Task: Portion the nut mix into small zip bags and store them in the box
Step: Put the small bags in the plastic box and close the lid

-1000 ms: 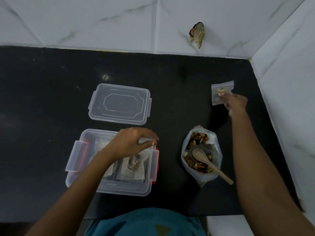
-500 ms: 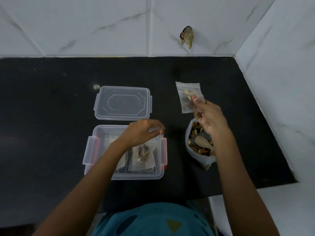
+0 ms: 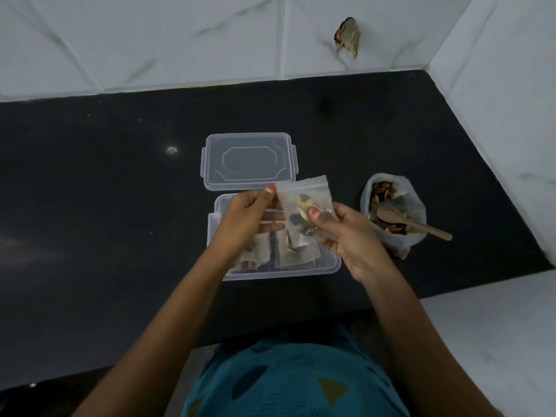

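A small clear zip bag holding a few nuts hangs above the open plastic box. My right hand pinches the bag's lower right part with thumb on top. My left hand pinches the bag's top left corner, its other fingers stretched under it. The box holds several filled zip bags, partly hidden by my hands. To the right stands the big open bag of nut mix with a wooden spoon lying in it.
The box's clear lid lies flat just behind the box on the black counter. White tiled walls close the back and right sides. A small brownish object sticks to the back wall.
My right hand brought the filled zip bag from the right side to above the box. My left hand rose from the box and took the bag's top left corner.
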`<control>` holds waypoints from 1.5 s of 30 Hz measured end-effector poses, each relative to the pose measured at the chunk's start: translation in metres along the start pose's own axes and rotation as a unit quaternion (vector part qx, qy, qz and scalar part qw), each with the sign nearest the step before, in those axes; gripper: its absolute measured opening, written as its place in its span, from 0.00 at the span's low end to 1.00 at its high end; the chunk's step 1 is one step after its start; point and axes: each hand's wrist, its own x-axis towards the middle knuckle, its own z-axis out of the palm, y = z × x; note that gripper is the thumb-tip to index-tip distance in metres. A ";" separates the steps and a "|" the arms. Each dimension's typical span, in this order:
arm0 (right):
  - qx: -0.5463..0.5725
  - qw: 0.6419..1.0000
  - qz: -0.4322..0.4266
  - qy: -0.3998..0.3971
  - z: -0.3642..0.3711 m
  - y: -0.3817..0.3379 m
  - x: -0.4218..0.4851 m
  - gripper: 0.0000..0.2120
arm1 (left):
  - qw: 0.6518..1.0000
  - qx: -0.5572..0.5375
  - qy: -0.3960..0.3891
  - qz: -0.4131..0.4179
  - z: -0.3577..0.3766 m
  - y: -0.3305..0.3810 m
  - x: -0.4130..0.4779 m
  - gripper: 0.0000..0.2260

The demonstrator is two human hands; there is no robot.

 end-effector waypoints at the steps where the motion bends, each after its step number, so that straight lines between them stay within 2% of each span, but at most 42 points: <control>1: -0.020 1.000 0.000 0.007 0.005 0.005 -0.001 0.08 | 1.000 -0.019 0.002 -0.023 -0.003 -0.003 -0.003 0.13; 3: -0.064 0.998 -0.010 0.024 0.013 0.014 -0.003 0.05 | 0.999 -0.013 -0.007 -0.047 -0.010 -0.008 -0.009 0.12; 6: -0.155 0.986 -0.029 0.050 0.021 0.025 0.000 0.03 | 0.997 0.056 -0.021 -0.053 -0.013 -0.018 -0.010 0.09; 10: -0.285 0.956 -0.029 0.060 0.028 0.030 0.007 0.10 | 0.972 0.228 0.021 -0.046 -0.017 -0.033 -0.003 0.18; 12: -0.362 0.930 -0.030 0.061 0.032 0.030 0.011 0.13 | 0.958 0.280 0.041 -0.031 -0.017 -0.039 -0.001 0.20; 14: -0.425 0.901 -0.036 0.081 0.037 0.034 0.016 0.16 | 0.952 0.301 0.060 -0.011 -0.017 -0.044 0.001 0.20; 16: -0.467 0.878 -0.041 0.100 0.039 0.039 0.021 0.20 | 0.947 0.314 0.070 0.008 -0.015 -0.048 0.003 0.15; 20: -0.572 0.815 -0.036 0.089 0.041 0.047 0.028 0.12 | 0.920 0.384 0.067 0.026 -0.013 -0.057 0.008 0.06; 25: -0.630 0.772 -0.039 0.076 0.043 0.052 0.034 0.07 | 0.891 0.450 0.057 0.023 -0.011 -0.062 0.012 0.07; 30: -0.632 0.773 -0.043 0.029 0.041 0.046 0.033 0.09 | 0.853 0.518 0.055 0.026 -0.009 -0.061 0.011 0.08; 33: -0.629 0.776 -0.039 0.021 0.039 0.045 0.034 0.10 | 0.843 0.534 0.061 0.029 -0.008 -0.061 0.010 0.09; 36: -0.605 0.796 -0.024 0.013 0.037 0.042 0.036 0.11 | 0.851 0.520 0.058 0.036 -0.010 -0.059 0.008 0.08; 39: -0.587 0.809 -0.026 0.014 0.034 0.033 0.037 0.11 | 0.878 0.471 0.072 0.052 -0.013 -0.051 0.008 0.09; 42: -0.543 0.838 -0.059 0.016 0.034 0.019 0.038 0.11 | 0.897 0.424 0.098 0.081 -0.017 -0.038 0.009 0.07; 45: -0.474 0.873 -0.106 0.029 0.037 -0.001 0.045 0.07 | 0.898 0.396 0.145 0.129 -0.024 -0.022 0.014 0.05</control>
